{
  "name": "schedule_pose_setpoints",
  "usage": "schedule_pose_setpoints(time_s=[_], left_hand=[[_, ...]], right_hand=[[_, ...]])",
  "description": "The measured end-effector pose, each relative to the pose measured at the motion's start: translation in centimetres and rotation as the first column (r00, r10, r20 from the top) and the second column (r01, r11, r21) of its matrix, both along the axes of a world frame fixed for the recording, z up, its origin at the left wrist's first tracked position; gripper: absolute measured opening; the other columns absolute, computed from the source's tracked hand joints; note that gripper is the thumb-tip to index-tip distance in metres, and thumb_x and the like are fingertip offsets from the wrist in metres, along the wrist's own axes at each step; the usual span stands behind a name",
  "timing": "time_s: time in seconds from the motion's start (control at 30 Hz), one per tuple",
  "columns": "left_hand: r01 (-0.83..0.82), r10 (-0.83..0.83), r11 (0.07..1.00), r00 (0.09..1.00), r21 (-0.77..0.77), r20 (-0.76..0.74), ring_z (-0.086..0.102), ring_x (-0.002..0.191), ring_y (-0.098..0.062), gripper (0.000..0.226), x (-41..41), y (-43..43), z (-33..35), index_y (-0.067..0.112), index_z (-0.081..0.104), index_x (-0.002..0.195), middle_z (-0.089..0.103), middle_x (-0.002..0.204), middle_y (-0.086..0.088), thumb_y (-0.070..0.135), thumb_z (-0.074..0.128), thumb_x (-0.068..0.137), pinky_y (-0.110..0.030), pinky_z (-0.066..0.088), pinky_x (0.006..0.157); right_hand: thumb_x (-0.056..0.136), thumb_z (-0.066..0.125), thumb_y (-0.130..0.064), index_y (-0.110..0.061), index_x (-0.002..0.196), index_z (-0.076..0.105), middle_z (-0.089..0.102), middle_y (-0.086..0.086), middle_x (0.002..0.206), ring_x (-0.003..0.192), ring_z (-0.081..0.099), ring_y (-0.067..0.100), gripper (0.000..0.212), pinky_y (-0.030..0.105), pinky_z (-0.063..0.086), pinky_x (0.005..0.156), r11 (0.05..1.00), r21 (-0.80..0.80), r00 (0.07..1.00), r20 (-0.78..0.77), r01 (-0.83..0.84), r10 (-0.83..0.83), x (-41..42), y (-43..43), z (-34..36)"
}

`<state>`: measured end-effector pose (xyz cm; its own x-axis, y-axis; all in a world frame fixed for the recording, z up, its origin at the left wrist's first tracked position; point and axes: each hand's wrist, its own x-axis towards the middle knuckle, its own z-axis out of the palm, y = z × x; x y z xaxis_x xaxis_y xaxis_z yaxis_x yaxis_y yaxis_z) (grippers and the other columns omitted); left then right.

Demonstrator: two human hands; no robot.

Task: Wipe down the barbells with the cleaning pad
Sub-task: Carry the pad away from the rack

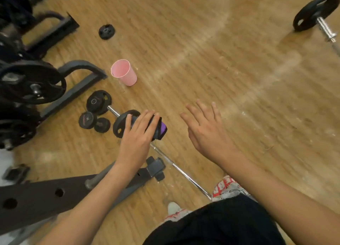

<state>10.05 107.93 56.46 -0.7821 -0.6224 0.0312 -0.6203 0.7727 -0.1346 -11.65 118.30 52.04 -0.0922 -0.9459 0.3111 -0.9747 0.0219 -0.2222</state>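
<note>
Two hands are out over the wooden floor (220, 60) in your head view. Your left hand (136, 136) grips the cleaning pad (159, 129), fingers (147, 119) lying close together across it, just over the near barbell (176, 166) beside its black plate (119, 126). Your right hand (204, 128) hovers alongside, fingers spread, holding nothing. A pink cup (124, 74) stands further out, and a second barbell (323, 26) lies far right.
</note>
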Motion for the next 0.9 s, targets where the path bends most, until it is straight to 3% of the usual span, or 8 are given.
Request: schedule_pose_setpoints(time_s=[0.2,0.37,0.8,0.9], left_hand=[[-0.223,0.223,0.975,0.974,0.007,-0.038,0.042,0.144,-0.033,0.077,-11.0,-6.8,0.0,0.004,0.046,0.149,0.049,0.151,-0.016,-0.018,0.063,0.077,-0.061,0.027,0.116],[-0.365,0.366,0.931,0.925,0.024,-0.103,0.043,0.143,-0.033,0.081,-14.7,-11.2,0.7,0.004,0.045,0.149,0.049,0.149,-0.016,-0.018,0.066,0.075,-0.061,0.024,0.117],[-0.616,0.615,0.787,0.78,0.028,-0.119,0.044,0.143,-0.034,0.09,-11.4,-31.8,-0.8,0.003,0.046,0.149,0.05,0.149,-0.016,-0.023,0.068,0.066,-0.065,0.029,0.116],[-0.631,0.636,0.772,0.766,0.081,-0.092,0.041,0.145,-0.032,0.086,-9.5,-41.8,-1.6,0.004,0.045,0.15,0.049,0.15,-0.015,-0.02,0.062,0.069,-0.063,0.028,0.117]], right_hand=[[0.099,0.053,-0.042,-0.015,0.136,0.058,0.053,0.011,0.145,0.144,0.037,0.036,0.046,0.066,0.021,0.118,0.991,0.045,0.992,0.024,-0.125,0.124,-12.6,-11.5,0.0],[0.1,0.047,-0.046,-0.014,0.136,0.058,0.053,0.011,0.144,0.141,0.039,0.037,0.049,0.067,0.022,0.116,0.975,0.04,0.975,0.006,-0.22,0.22,-16.6,-18.2,0.5],[0.1,0.049,-0.044,-0.016,0.138,0.057,0.054,0.009,0.146,0.142,0.042,0.035,0.048,0.065,0.026,0.115,0.876,0.054,0.871,-0.094,-0.48,0.483,-14.1,-46.0,1.2],[0.099,0.049,-0.043,-0.015,0.137,0.058,0.054,0.01,0.145,0.141,0.042,0.036,0.047,0.065,0.025,0.116,0.828,0.122,0.834,0.003,-0.547,0.551,-11.3,-57.5,0.0]])
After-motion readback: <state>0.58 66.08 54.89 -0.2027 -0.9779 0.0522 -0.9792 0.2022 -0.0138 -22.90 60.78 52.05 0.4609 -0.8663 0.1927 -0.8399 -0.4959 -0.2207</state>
